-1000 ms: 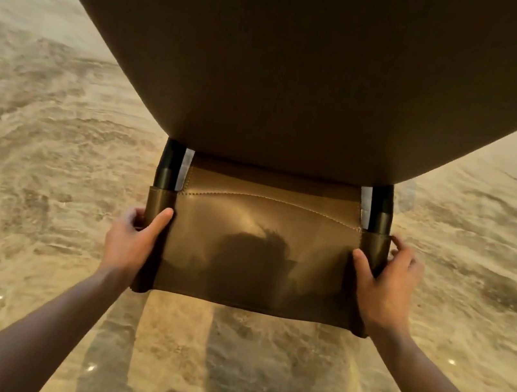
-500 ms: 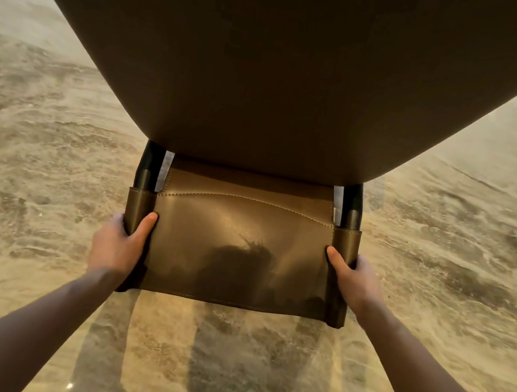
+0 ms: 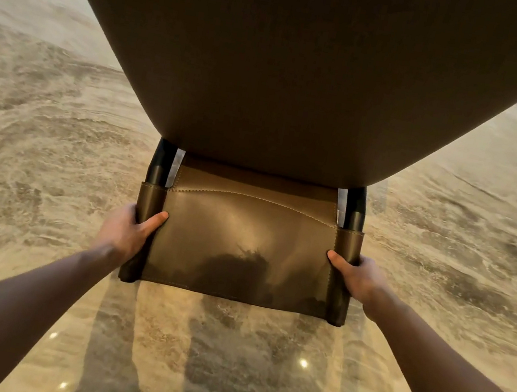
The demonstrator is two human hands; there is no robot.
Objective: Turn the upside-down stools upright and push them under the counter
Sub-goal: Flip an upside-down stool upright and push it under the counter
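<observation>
Stool [image 3: 242,244] shifted right, both hands gripping

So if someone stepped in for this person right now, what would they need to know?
Left hand: gripping the left edge of the stool's leather backrest.
Right hand: gripping the right edge.
The stool's big seat fills the view above the backrest, over the marble floor.
Done: stool in hand. The counter is not in view.
Left: push it under the counter.
</observation>
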